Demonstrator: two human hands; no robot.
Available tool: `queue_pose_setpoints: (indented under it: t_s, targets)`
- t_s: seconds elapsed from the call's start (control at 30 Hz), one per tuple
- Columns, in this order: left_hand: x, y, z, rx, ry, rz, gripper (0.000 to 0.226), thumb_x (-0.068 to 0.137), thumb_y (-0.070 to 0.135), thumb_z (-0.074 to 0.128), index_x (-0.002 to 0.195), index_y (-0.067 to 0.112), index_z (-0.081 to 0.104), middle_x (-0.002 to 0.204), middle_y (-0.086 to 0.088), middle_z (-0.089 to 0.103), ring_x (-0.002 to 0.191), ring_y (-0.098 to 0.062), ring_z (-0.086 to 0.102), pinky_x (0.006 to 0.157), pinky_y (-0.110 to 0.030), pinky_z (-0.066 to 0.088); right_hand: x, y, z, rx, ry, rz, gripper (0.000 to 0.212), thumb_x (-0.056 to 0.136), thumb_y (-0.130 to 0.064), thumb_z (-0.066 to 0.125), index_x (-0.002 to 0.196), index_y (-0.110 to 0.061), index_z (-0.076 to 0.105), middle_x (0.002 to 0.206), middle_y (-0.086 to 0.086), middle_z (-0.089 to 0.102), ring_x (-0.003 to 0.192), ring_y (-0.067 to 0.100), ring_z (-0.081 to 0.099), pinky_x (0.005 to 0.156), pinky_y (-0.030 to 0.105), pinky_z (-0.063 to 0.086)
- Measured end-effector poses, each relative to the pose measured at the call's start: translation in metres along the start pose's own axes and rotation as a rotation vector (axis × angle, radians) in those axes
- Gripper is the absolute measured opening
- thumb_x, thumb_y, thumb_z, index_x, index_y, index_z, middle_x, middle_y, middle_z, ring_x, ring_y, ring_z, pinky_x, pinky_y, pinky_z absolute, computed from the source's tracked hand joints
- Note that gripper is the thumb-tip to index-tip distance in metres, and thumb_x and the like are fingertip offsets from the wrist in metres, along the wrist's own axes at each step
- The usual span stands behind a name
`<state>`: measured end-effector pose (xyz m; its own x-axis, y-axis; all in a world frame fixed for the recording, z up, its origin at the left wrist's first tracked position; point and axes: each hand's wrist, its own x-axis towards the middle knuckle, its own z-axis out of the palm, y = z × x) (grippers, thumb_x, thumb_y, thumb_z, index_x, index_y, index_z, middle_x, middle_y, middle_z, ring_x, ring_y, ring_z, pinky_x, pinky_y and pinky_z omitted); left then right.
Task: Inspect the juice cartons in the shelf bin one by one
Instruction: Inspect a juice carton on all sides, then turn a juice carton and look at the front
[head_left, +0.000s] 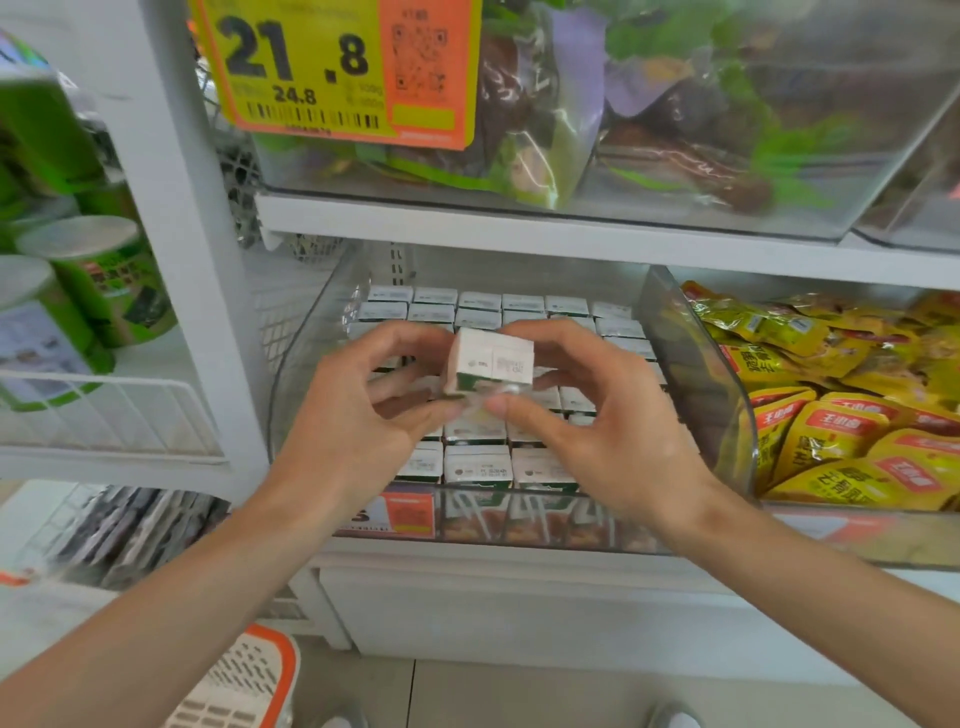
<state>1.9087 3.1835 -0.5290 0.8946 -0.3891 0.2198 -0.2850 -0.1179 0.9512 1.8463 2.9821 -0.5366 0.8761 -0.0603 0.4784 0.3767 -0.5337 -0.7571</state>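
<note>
A small white juice carton (491, 359) with a green lower band is held above the clear shelf bin (691, 358), its printed top tilted toward me. My left hand (363, 405) grips its left side with thumb and curled fingers. My right hand (587, 410) pinches its right side, thumb below and fingers over the top. Beneath them, several more white-topped cartons (478, 462) stand packed in rows in the bin, partly hidden by my hands.
Yellow snack packets (841, 415) fill the bin to the right. Above, a clear bin of bagged goods (623, 130) carries a yellow price tag (332, 67). Green canisters (98, 280) sit on the left shelf. An orange-rimmed basket (244, 680) stands on the floor.
</note>
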Motion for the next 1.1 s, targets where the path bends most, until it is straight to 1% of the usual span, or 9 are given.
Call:
queue_pose_setpoints:
  t_s: [0.07, 0.2, 0.4, 0.53, 0.67, 0.83, 0.9, 0.97, 1.1]
  targets:
    - [0.001, -0.003, -0.009, 0.101, 0.068, -0.063, 0.050, 0.084, 0.001, 0.084, 0.119, 0.033, 0.067, 0.116, 0.013, 0.072, 0.110, -0.001, 0.070, 0.094, -0.016, 0.055, 0.012, 0.003, 0.007, 0.023, 0.028, 0.026, 0.040, 0.092, -0.025, 0.082, 0.129, -0.027, 0.066, 0.117, -0.017, 0.075, 0.114, 0.006, 0.071, 0.099, 0.028, 0.058]
    - [0.001, -0.011, -0.018, 0.269, 0.145, -0.094, 0.041, 0.090, -0.005, 0.074, 0.108, 0.031, 0.065, 0.103, 0.005, 0.067, 0.098, -0.011, 0.069, 0.087, -0.014, 0.054, 0.043, 0.012, 0.021, -0.010, 0.034, 0.087, 0.041, 0.094, -0.023, 0.080, 0.131, -0.025, 0.064, 0.115, -0.015, 0.076, 0.109, 0.006, 0.072, 0.102, 0.039, 0.058]
    - [-0.006, -0.017, -0.023, 0.366, 0.093, -0.062, 0.033, 0.093, 0.004, 0.071, 0.106, 0.034, 0.067, 0.099, 0.015, 0.068, 0.094, 0.003, 0.066, 0.085, -0.006, 0.048, 0.072, 0.017, 0.037, -0.158, -0.035, 0.079, 0.046, 0.095, -0.032, 0.078, 0.138, -0.028, 0.061, 0.121, -0.010, 0.072, 0.109, 0.007, 0.071, 0.100, 0.040, 0.058]
    - [-0.004, -0.018, -0.025, 0.326, 0.096, -0.085, 0.033, 0.094, 0.002, 0.070, 0.104, 0.034, 0.067, 0.099, 0.014, 0.069, 0.092, 0.003, 0.066, 0.076, 0.003, 0.042, 0.082, 0.017, 0.042, -0.180, -0.067, 0.064, 0.046, 0.095, -0.032, 0.079, 0.138, -0.031, 0.061, 0.121, -0.015, 0.066, 0.103, 0.005, 0.072, 0.099, 0.033, 0.059]
    - [-0.004, -0.017, -0.025, 0.304, 0.109, -0.099, 0.035, 0.093, 0.000, 0.069, 0.100, 0.034, 0.065, 0.099, 0.012, 0.069, 0.091, 0.002, 0.066, 0.077, 0.000, 0.044, 0.085, 0.019, 0.048, -0.177, -0.075, 0.081, 0.043, 0.093, -0.033, 0.080, 0.133, -0.032, 0.064, 0.114, -0.015, 0.067, 0.094, 0.006, 0.073, 0.093, 0.032, 0.061]
    - [-0.003, -0.017, -0.024, 0.298, 0.124, -0.103, 0.032, 0.094, 0.000, 0.066, 0.102, 0.032, 0.066, 0.098, 0.011, 0.069, 0.092, -0.001, 0.066, 0.081, -0.005, 0.048, 0.082, 0.031, 0.049, -0.290, -0.223, 0.158, 0.037, 0.093, -0.035, 0.081, 0.126, -0.034, 0.062, 0.098, -0.017, 0.064, 0.084, -0.005, 0.066, 0.076, 0.013, 0.054]
    - [-0.003, -0.018, -0.024, 0.295, 0.128, -0.106, 0.032, 0.095, 0.000, 0.065, 0.102, 0.032, 0.066, 0.098, 0.013, 0.068, 0.093, -0.001, 0.066, 0.076, 0.000, 0.045, 0.079, 0.038, 0.050, -0.362, -0.269, 0.122, 0.032, 0.096, -0.033, 0.077, 0.125, -0.026, 0.066, 0.105, -0.015, 0.061, 0.099, -0.002, 0.062, 0.090, 0.017, 0.053]
    - [-0.005, -0.019, -0.023, 0.297, 0.136, -0.099, 0.031, 0.095, 0.001, 0.065, 0.104, 0.031, 0.066, 0.099, 0.013, 0.068, 0.093, 0.001, 0.065, 0.076, 0.002, 0.043, 0.078, 0.041, 0.051, -0.439, -0.299, 0.112, 0.027, 0.100, -0.034, 0.072, 0.124, -0.021, 0.071, 0.118, -0.008, 0.057, 0.122, 0.013, 0.054, 0.109, 0.034, 0.048]
    - [-0.007, -0.020, -0.020, 0.344, 0.156, -0.073, 0.029, 0.094, 0.003, 0.065, 0.105, 0.030, 0.067, 0.099, 0.015, 0.068, 0.094, 0.001, 0.064, 0.076, 0.003, 0.041, 0.086, 0.037, 0.056, -0.451, -0.287, 0.122, 0.026, 0.098, -0.041, 0.072, 0.117, -0.025, 0.076, 0.120, -0.006, 0.060, 0.126, 0.020, 0.050, 0.115, 0.046, 0.040]
